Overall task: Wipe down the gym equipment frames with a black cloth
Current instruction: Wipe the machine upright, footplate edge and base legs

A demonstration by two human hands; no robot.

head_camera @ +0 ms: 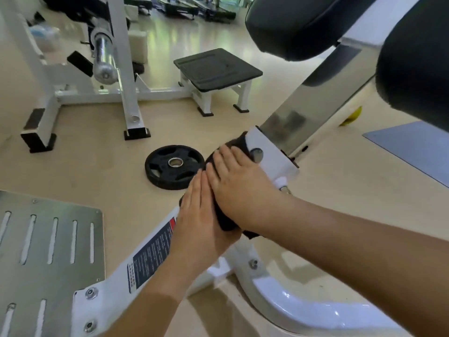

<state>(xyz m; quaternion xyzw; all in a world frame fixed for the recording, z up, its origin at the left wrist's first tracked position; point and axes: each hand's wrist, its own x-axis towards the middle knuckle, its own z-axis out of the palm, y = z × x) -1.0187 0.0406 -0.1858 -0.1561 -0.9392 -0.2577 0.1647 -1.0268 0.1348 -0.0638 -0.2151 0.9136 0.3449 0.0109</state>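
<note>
Centre frame, we press our left hand (pixel 195 216) and right hand (pixel 239 188) flat, fingers straight, on the black cloth (pixel 227 222) over the white frame (pixel 273 162), where, ungripped, it could snag on the bolt (pixel 256 154).

Cloth (pixel 238 144) on the frame (pixel 274 161) — weight plate (pixel 175 166) just left, step platform (pixel 218 69) behind it.

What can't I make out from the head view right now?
Head view only:
Black cloth: mostly covered by the left hand and right hand.
White frame beneath the cloth: hidden, cleanliness unknown.
Label text: too small, blurred.
Yellow object: partly behind the black pad.
</note>
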